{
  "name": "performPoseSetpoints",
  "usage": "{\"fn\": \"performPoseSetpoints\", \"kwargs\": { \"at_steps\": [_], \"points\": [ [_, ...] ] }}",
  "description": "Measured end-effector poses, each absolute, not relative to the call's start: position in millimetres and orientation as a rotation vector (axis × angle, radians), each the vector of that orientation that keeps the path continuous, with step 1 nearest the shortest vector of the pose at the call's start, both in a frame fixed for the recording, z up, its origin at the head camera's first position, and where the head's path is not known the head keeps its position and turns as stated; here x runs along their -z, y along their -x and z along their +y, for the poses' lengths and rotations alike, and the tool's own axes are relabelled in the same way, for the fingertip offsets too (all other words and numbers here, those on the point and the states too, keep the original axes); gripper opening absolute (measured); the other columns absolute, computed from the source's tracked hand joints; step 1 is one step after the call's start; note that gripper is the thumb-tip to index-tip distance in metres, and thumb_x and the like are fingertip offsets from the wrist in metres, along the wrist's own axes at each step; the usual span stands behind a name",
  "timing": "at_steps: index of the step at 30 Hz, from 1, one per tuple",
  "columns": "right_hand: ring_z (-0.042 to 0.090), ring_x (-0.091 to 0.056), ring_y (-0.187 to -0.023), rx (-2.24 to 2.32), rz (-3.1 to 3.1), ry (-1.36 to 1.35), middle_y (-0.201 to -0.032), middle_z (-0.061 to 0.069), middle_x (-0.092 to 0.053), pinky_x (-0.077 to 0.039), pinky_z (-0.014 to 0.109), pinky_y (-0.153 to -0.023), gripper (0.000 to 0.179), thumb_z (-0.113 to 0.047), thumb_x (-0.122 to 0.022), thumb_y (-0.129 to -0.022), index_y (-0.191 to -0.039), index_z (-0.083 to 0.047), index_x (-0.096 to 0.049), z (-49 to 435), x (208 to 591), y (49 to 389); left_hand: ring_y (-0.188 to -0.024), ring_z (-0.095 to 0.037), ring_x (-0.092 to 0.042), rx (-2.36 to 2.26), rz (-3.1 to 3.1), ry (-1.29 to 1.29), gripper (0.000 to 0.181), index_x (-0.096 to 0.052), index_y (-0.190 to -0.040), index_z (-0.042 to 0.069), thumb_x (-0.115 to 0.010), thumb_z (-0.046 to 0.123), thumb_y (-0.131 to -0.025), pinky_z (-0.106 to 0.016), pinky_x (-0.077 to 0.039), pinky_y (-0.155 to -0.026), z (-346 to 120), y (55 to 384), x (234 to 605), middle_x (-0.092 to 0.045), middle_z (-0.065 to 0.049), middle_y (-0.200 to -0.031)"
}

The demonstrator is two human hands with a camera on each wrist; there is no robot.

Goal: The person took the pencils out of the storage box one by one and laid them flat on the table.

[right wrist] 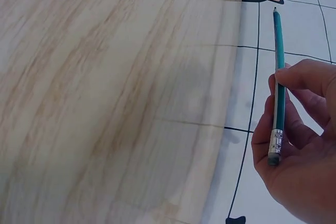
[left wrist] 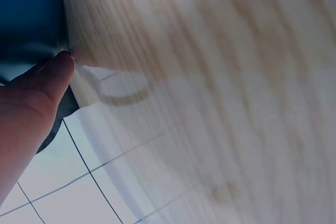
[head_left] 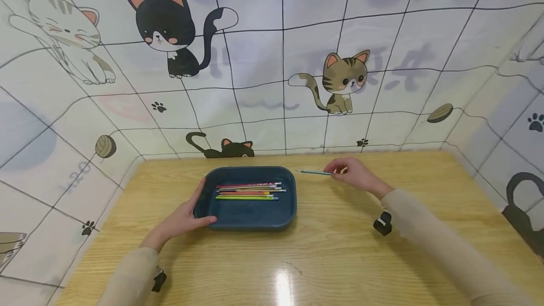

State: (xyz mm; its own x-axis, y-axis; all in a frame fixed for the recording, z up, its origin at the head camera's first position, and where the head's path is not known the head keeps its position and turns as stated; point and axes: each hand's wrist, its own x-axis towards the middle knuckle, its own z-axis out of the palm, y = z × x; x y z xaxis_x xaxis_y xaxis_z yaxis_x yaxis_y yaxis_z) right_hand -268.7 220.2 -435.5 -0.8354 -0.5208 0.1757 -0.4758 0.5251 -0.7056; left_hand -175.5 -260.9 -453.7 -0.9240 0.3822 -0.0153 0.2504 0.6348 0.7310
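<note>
A dark blue rectangular tray (head_left: 255,221) stands on the wooden table, with several pencils (head_left: 247,198) lying lengthwise inside it. My left hand (head_left: 187,216) grips the tray at its left end, the thumb over the front left rim and the fingers along the left side. To the right of the tray, my right hand (head_left: 352,174) pinches a teal pencil (right wrist: 279,51) between thumb and fingers. The pencil's sharpened tip points left toward the tray, and its eraser end (right wrist: 274,156) lies by the palm in the right wrist view.
The wooden table (head_left: 340,254) backs onto a white wall covering (head_left: 263,70) with a grid and cartoon cats. Black wrist devices (head_left: 383,223) are worn on both arms. Light glares off the table's front middle.
</note>
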Motion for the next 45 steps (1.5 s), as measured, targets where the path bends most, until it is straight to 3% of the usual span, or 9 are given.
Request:
{"fn": "performPoseSetpoints", "kwargs": {
  "at_steps": [16,30,45],
  "points": [
    [0.022,-0.055,-0.086,1.200,2.698,0.635,-0.095,0.008,-0.066,-0.044,0.036,-0.079,0.019,0.006,-0.059,-0.088,-0.101,0.000,-0.071,214.6,470.5,291.5,-0.137,-0.049,-0.019,-1.219,2.674,-0.500,0.107,0.000,-0.156,0.011,-0.078,0.025,-0.083,-0.062,-0.022,-0.105,-276.0,171.7,458.9,-0.009,-0.027,-0.156],
    [0.027,-0.057,-0.093,1.187,2.707,0.583,-0.101,0.012,-0.065,-0.045,0.042,-0.084,0.018,0.003,-0.061,-0.088,-0.103,0.000,-0.071,203.2,477.5,305.5,-0.137,-0.049,-0.020,-1.248,2.672,-0.506,0.107,-0.001,-0.156,0.010,-0.078,0.023,-0.083,-0.062,-0.021,-0.105,-275.7,172.6,460.7,-0.010,-0.027,-0.156],
    [0.027,-0.056,-0.093,1.163,2.678,0.655,-0.101,0.014,-0.065,-0.045,0.040,-0.082,0.019,0.004,-0.060,-0.088,-0.104,0.003,-0.070,198.2,475.8,320.6,-0.136,-0.050,-0.022,-1.232,2.694,-0.481,0.106,-0.001,-0.157,0.016,-0.077,0.025,-0.083,-0.064,-0.021,-0.105,-278.8,176.9,458.8,-0.011,-0.027,-0.156]
  ]
}}
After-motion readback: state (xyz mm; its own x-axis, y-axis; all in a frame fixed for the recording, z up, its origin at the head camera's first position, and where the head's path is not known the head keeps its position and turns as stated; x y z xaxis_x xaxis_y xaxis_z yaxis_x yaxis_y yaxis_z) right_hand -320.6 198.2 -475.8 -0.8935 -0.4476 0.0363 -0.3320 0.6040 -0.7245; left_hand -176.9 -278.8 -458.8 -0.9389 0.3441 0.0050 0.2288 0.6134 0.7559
